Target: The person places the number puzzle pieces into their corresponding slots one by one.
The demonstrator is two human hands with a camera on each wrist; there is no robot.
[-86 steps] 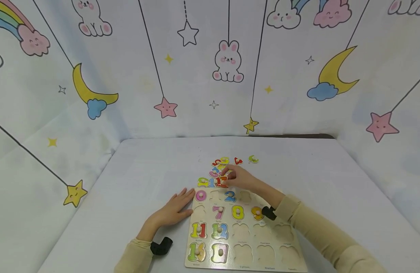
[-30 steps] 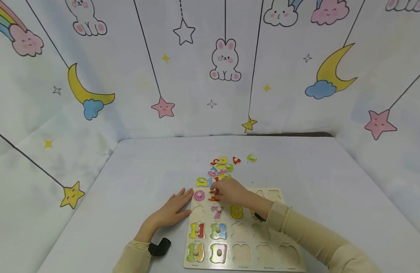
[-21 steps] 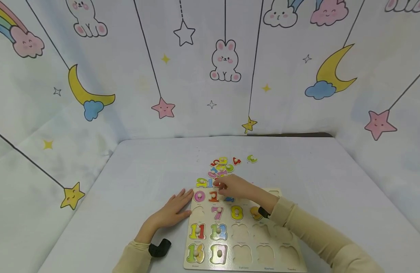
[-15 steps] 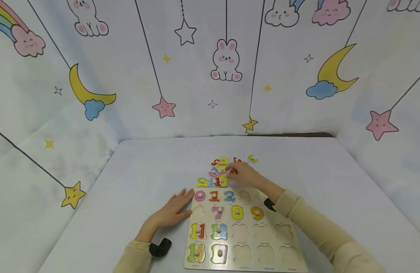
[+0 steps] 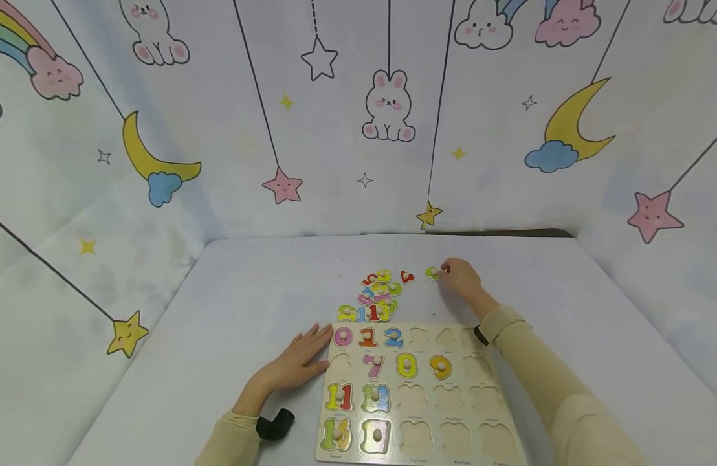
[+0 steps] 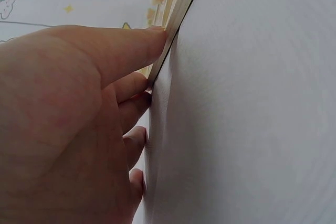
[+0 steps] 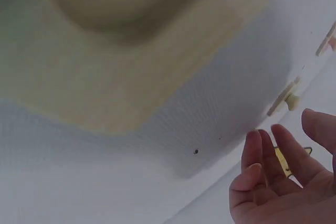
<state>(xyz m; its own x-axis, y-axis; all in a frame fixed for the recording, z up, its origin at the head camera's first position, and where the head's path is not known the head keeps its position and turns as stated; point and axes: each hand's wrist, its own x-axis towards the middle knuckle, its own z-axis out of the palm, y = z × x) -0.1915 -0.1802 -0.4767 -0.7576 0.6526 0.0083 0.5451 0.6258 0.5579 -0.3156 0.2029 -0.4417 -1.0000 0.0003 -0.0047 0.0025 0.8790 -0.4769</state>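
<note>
My right hand reaches the far side of the table, its fingertips right at a green number piece with a small knob. In the right wrist view its thumb and fingers stand apart, just short of the knobbed piece. A wooden number puzzle board lies in front of me; the pink 0, red 1 and blue 2 fill the start of its top row. My left hand lies flat at the board's left side, thumb and fingertips touching the edge.
Several loose number pieces lie overlapping behind the board. A red 4 lies between them and the green piece. Other recesses hold a 7, an 8 and a 9. A patterned cloth wall stands behind the table.
My right hand took the red 1 from the loose pieces, put it in its recess and let go. Then it passed over the pile to the green piece at the far right. My left hand stayed.
</note>
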